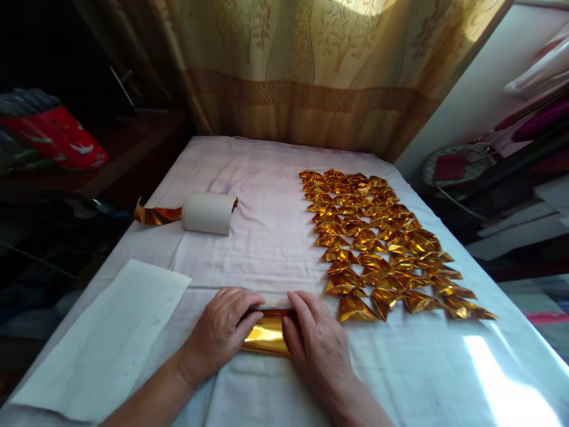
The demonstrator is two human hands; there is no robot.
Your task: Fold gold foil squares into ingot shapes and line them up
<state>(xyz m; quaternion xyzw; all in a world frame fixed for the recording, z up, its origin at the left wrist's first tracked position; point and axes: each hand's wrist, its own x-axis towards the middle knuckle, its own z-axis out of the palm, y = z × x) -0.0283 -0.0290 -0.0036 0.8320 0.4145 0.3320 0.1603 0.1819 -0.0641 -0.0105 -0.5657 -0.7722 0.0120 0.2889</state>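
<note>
Between my two hands, near the front of the cloth-covered table, lies a shiny gold foil sheet (268, 334) bent into a curved, roll-like shape. My left hand (224, 323) grips its left end, thumb in front and fingers over the far edge. At the other end my right hand (316, 335) pinches the foil the same way. Rows of folded gold foil pieces (377, 237) sit just beyond and to the right of my right hand. Left of my left hand is a white sheet of paper (106, 338) with faint lines.
A white cardboard tube (207, 213) with gold foil poking out of both ends lies on the white tablecloth (262, 172). Patterned curtains (288, 89) hang behind the table. A red container (66, 136) is on a dark surface at left; stacked items fill the right side.
</note>
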